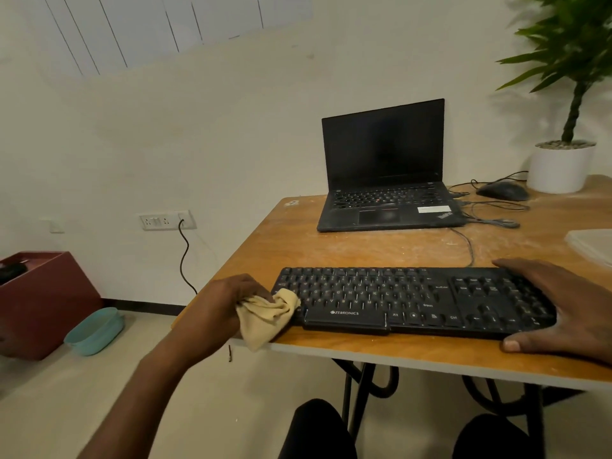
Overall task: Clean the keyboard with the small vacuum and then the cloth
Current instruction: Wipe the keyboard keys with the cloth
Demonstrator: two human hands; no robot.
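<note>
The keyboard (414, 301) lies along the near edge of my table (331, 240), its left end close to the near-left corner. My left hand (225, 303) clutches the bunched tan cloth (268, 316) against that left end. My right hand (563, 309) lies flat over the number pad, fingers straight, thumb on the wood, steadying the board. No small vacuum is in sight, so I judge that stage finished and the wiping just starting, with nearly every key left. Behind stand a laptop (387, 167), a mouse (503, 191) and a potted plant (563, 160).
</note>
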